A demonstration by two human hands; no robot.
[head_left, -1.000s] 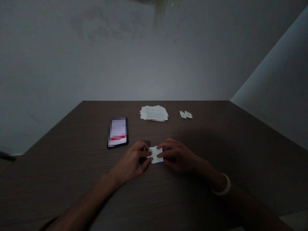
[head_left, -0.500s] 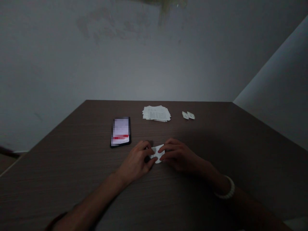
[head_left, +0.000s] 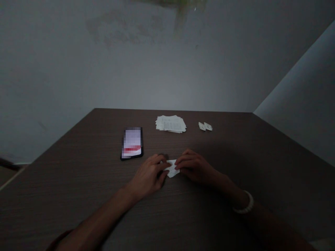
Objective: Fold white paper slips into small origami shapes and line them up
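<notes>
White paper, a small printed piece (head_left: pixel 172 169), is held between the two hands near the front-middle of the brown wood-grain table (head_left: pixel 209 216). Its left edge is pinched by the left hand (head_left: pixel 149 176), whose fingers are curled, with the thumb brought up close to them and only a narrow gap left between. The right edge is covered by the fingertips of the right hand (head_left: pixel 196 167), which is arched low over the table with its fingers bent and set close together; its thumb is hidden, so how narrowly it is closed cannot be told. A pale beaded bracelet (head_left: pixel 245 204) is worn on the right wrist. Beyond the left hand, a dark-edged smartphone (head_left: pixel 132 142) is laid flat, its lit screen blurred. Farther back, an uneven stack of printed paper sheets (head_left: pixel 171 124) is spread, and to its right two small folded paper pieces (head_left: pixel 205 126) are placed side by side. The table's far edge is met by a grey, stained wall (head_left: pixel 167 76).
</notes>
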